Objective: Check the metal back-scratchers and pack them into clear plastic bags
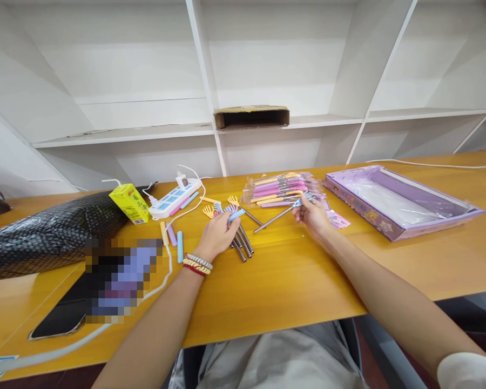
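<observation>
1. the left forearm reached up from the lower left, and the left hand (pixel 221 232) hung palm down over the table (pixel 267 302), its wrist circled by bracelets (pixel 197 263).
2. its thumb and fingers were closed on a light blue handle (pixel 236 214); a bundle of metal rods (pixel 245 243) with coloured claw heads (pixel 209 210) lay under it, and whether the hidden fingers gripped those too could not be told.
3. the right forearm slanted in from the lower right, and the right hand (pixel 314 217) was bent inward, thumb and fingers pinched around the blue head of a claw-headed rod (pixel 273 220).
4. that rod sloped down toward the left hand, its bare end between the two hands.
5. just beyond the right hand lay a clear bag (pixel 263 189) of similar scratchers; loose handles (pixel 180 247) lay left of the left hand.
</observation>
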`<state>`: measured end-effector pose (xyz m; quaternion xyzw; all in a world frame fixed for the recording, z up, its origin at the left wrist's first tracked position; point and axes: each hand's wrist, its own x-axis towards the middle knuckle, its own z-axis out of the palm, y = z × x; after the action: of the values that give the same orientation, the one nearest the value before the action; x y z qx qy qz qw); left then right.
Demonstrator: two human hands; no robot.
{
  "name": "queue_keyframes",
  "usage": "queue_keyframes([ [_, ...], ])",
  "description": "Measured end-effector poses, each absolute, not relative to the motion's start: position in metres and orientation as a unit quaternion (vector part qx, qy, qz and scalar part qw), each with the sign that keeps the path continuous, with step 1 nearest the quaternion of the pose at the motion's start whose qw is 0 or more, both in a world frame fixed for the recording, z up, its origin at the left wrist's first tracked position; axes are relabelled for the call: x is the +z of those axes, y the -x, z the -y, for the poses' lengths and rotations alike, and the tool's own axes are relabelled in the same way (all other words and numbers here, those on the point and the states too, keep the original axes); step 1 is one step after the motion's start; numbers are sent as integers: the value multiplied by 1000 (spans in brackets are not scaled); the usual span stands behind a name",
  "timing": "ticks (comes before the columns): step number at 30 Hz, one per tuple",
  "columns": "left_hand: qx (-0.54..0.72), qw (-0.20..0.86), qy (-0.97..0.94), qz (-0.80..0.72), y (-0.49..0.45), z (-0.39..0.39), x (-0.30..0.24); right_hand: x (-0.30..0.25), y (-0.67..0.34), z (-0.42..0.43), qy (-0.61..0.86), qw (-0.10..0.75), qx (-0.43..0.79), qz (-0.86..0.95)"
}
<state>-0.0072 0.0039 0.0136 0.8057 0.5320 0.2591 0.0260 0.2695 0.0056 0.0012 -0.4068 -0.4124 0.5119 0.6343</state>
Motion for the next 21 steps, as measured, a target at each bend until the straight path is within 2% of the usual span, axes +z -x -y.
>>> queue_keyframes([
  [12,196,5,-847,-494,4,-5,8,6,-271,-7,394,645,536,377],
  [21,219,-1,-864,-453,4,-8,4,4,-272,-7,379,657,549,352],
])
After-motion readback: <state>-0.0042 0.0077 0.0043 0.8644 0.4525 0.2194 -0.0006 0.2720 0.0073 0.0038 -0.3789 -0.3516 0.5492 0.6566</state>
